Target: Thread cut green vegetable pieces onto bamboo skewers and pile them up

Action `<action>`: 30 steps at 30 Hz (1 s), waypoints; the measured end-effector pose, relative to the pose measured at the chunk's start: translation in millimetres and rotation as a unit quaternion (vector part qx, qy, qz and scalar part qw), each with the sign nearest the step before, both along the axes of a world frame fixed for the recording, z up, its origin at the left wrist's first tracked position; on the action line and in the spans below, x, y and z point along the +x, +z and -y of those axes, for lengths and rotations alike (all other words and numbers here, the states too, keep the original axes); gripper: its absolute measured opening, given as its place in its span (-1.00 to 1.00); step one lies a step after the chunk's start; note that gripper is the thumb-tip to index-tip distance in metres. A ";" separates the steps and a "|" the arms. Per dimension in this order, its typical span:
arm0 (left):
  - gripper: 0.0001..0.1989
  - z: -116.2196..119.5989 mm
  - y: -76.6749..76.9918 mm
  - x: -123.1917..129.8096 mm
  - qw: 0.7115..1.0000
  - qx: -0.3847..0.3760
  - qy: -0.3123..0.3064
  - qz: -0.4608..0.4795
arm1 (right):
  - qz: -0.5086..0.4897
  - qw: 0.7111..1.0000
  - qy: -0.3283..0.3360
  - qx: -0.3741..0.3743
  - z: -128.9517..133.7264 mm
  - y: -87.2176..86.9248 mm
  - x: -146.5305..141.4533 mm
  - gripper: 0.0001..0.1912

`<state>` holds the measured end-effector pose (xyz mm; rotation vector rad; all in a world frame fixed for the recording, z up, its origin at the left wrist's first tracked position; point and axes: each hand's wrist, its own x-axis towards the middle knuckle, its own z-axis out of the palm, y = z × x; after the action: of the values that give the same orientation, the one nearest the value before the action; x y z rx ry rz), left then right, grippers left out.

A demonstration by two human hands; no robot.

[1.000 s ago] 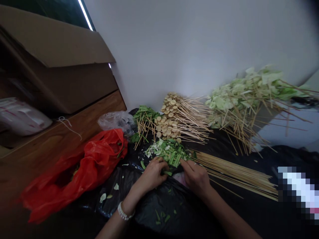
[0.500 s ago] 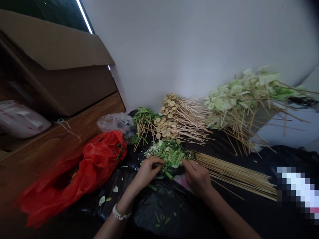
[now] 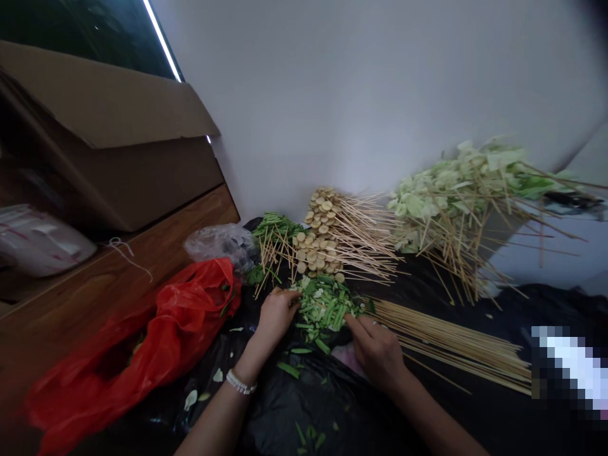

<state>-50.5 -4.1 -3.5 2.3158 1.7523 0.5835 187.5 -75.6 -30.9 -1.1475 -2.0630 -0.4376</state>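
Note:
A pile of chopped green vegetable pieces (image 3: 327,307) lies in front of me on black plastic. At its left edge is my left hand (image 3: 278,313), with a white beaded bracelet at the wrist; its fingers are curled together, and what they hold, if anything, is hidden. My right hand (image 3: 377,348) is at the pile's right edge, fingers bent and closed against the greens, their contents also hidden. Just right of that hand lies a bundle of bare wooden skewers (image 3: 456,342). Something pinkish (image 3: 346,358) shows beneath the right hand.
Behind the pile are skewered round slices (image 3: 316,253) and skewered green stalks (image 3: 275,228). Skewered cabbage leaves (image 3: 451,183) are heaped at the right by the wall. A red plastic bag (image 3: 175,323), a clear bag (image 3: 221,244) and a cardboard box (image 3: 142,177) stand left.
My left hand has drawn left from over the pile to its edge, uncovering more greens. My right hand has stayed at the right edge. The whole view has shifted slightly.

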 end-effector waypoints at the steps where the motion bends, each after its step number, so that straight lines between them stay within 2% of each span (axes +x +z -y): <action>1: -0.77 0.7 -1.1 1.6 1.000 0.003 0.002 -0.022 | -0.001 1.000 -0.002 0.000 -0.1 0.0 0.1 -0.65; 3: -0.76 2.8 -2.1 1.0 0.999 0.010 0.004 -0.036 | 0.000 1.000 -0.003 0.003 -0.3 0.7 0.2 -0.65; 5: -0.74 5.1 -1.6 -3.2 1.000 0.015 0.008 -0.011 | 0.002 1.000 -0.001 0.005 -0.2 1.9 0.0 -0.65; 8: -0.75 8.7 -0.1 -9.3 0.996 0.011 0.020 0.090 | 0.004 1.000 0.004 0.006 0.1 4.2 -0.8 -0.65; 10: -0.79 11.7 -0.4 -9.1 0.981 -0.012 0.026 0.192 | 0.003 1.000 0.005 0.008 0.4 5.6 -1.5 -0.65; 12: -0.77 15.4 -2.1 -4.3 0.946 -0.073 0.029 0.315 | 0.001 1.000 0.010 0.011 0.6 6.6 -2.2 -0.65; 14: -0.70 19.1 -4.5 3.6 0.892 -0.148 0.033 0.426 | 0.000 1.000 0.016 0.012 0.8 6.8 -2.5 -0.65; 16: -0.65 22.2 -6.2 11.9 0.845 -0.194 0.044 0.496 | 0.001 1.000 0.018 0.009 0.8 6.4 -2.4 -0.64; 18: -0.63 24.0 -6.6 18.2 0.822 -0.203 0.053 0.529 | 0.004 1.000 0.018 0.004 0.8 5.6 -2.1 -0.64; 21: -0.63 25.0 -5.9 22.9 0.810 -0.196 0.060 0.549 | 0.008 1.000 0.020 -0.001 0.8 4.7 -2.1 -0.63; 30: -0.61 27.9 -9.0 25.7 0.812 -0.184 0.052 0.552 | 0.017 1.000 0.010 -0.004 0.2 2.7 -3.0 -0.60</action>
<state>-24.8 -31.9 -12.5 1.1366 1.2065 1.1588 184.5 -75.8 -28.2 -1.1316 -2.1051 -0.4417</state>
